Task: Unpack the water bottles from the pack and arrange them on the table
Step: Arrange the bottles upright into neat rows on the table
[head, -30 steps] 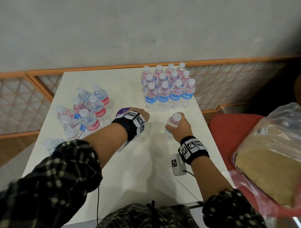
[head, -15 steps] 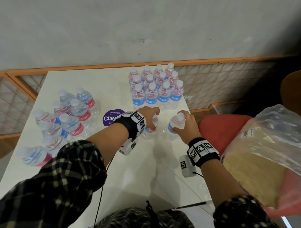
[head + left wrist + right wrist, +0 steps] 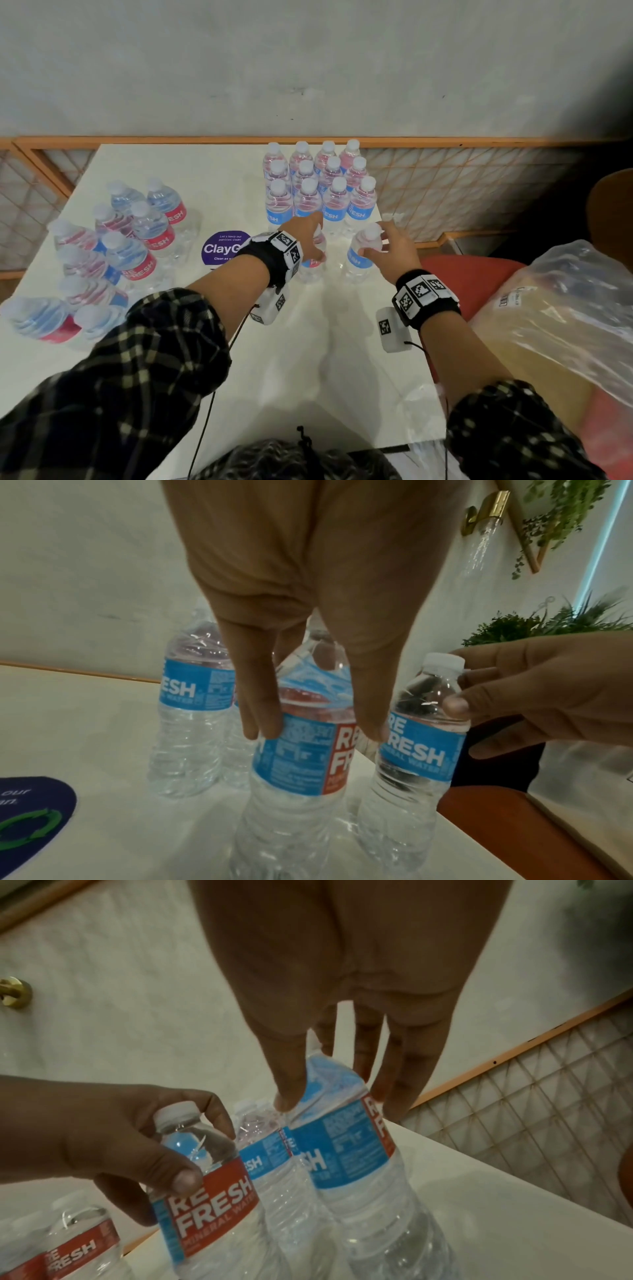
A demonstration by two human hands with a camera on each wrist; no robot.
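Clear water bottles with blue and red labels stand on the white table. My left hand grips one bottle from above, fingers down its sides to the label. My right hand holds a second bottle by its shoulder, thumb and fingers around it. Both bottles are upright, bases at the tabletop, just in front of a neat block of several bottles at the back.
A loose cluster of several bottles fills the table's left side, some lying down. A purple round sticker lies mid-table. A red chair and a clear plastic bag sit off the right edge, close to the right bottle.
Both hands have carried their bottles forward, away from me, up to the front row of the neat block. The two bottles now stand side by side.
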